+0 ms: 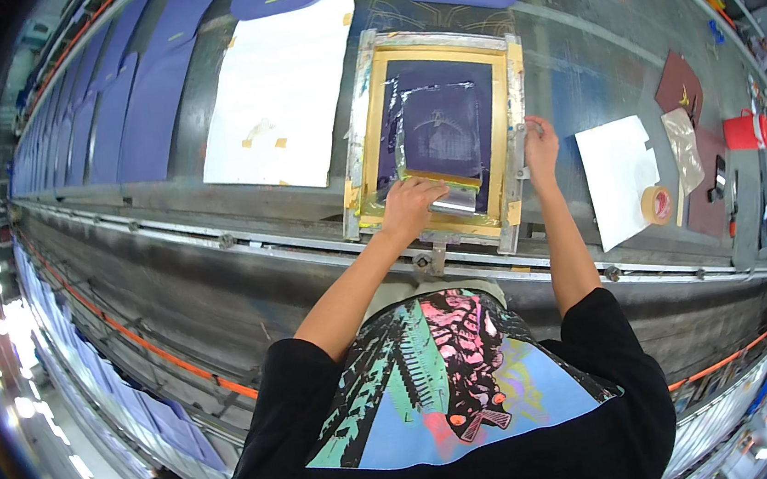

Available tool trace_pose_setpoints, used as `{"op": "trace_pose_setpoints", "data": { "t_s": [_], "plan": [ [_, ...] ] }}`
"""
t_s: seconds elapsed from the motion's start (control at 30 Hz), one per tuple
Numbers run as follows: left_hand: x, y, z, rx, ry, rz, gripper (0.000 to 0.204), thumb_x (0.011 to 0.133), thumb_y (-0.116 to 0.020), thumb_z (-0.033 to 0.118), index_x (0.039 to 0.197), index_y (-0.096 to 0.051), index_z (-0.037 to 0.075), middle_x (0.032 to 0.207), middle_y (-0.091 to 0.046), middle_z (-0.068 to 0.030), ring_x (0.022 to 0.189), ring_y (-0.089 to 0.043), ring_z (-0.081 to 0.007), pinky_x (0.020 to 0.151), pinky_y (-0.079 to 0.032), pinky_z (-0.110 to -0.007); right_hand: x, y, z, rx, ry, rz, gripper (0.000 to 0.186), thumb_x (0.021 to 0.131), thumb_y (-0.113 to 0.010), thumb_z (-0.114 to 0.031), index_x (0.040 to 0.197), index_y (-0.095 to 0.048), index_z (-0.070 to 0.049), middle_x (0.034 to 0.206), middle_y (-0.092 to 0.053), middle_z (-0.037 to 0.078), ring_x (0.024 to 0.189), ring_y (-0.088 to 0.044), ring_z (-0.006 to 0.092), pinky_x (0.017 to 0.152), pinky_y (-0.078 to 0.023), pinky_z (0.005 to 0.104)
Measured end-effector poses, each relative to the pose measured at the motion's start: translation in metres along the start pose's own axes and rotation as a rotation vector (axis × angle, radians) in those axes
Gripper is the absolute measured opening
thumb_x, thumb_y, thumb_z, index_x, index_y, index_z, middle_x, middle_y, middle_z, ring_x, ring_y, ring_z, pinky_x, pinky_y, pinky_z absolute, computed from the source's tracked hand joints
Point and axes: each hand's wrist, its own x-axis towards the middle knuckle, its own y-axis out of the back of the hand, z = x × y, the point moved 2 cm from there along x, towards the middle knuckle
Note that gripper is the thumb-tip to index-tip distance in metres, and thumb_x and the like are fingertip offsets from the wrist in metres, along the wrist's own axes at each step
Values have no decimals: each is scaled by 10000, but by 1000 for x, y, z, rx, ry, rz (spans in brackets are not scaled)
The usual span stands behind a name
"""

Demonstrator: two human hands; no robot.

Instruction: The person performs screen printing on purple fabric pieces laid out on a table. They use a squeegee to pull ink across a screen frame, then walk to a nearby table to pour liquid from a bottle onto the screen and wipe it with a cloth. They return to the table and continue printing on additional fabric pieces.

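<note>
A screen printing frame (513,65) with yellow-taped inner edges lies flat on the long table in front of me. Dark purple ink (396,86) coats its mesh, and a faint arched design shows in the middle. Near the frame's front edge, my left hand (412,207) is closed on a squeegee (459,198), whose blade rests on the mesh. At the frame's right side, my right hand (541,144) has its fingers closed around the outer edge; the fingertips are partly hidden.
Left of the frame lies a white sheet (282,92) with tape bits. Purple cut panels (154,114) line the table further left. To the right are a white board (617,171), a tape roll (655,204), maroon pieces (678,86) and a red container (746,131). A metal rail (310,248) runs along the near edge.
</note>
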Motion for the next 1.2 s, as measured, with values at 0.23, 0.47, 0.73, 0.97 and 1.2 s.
{"op": "trace_pose_setpoints", "data": {
  "t_s": [0.23, 0.47, 0.73, 0.97, 1.2],
  "plan": [
    [-22, 65, -40, -68, 107, 198, 516, 719, -732, -3, 1210, -737, 156, 1326, -708, -4, 1164, -647, -231, 940, -476, -422, -45, -70, -103, 95, 178, -34, 196, 1044, -574, -192, 1114, -717, -78, 674, -563, 13, 611, -511, 103, 573, -404, 320],
    [-120, 191, -199, -111, 25, 36, 473, 722, -722, 3, 1171, -768, 145, 1235, -753, -17, 1162, -670, -247, 977, -490, -447, -133, -259, -200, 200, 162, -83, 184, 1047, -567, -173, 1124, -698, -69, 695, -528, -14, 614, -468, 71, 559, -377, 283],
    [-202, 344, -362, -287, 550, 269, 491, 776, -663, 61, 1253, -747, 147, 991, -747, -154, 808, -708, -340, 727, -555, -415, -223, -464, -276, 260, 179, -169, 211, 1056, -540, -192, 1139, -699, -81, 686, -537, 3, 601, -478, 89, 570, -390, 315],
    [-243, 433, -522, -169, 630, 467, 202, 756, -730, 136, 847, -630, -14, 659, -582, -178, 583, -529, -337, 601, -451, -433, -279, -610, -314, 226, 196, -146, 215, 1061, -528, -210, 1150, -690, -99, 678, -598, 76, 609, -551, 174, 619, -438, 377],
    [-263, 513, -656, 113, 791, 486, 199, 771, -714, 159, 775, -608, -10, 669, -600, -192, 618, -570, -383, 645, -473, -460, -327, -738, -355, 257, 175, -150, 200, 1057, -513, -178, 1133, -680, -98, 692, -607, 130, 604, -574, 236, 631, -449, 416]
  ]
}}
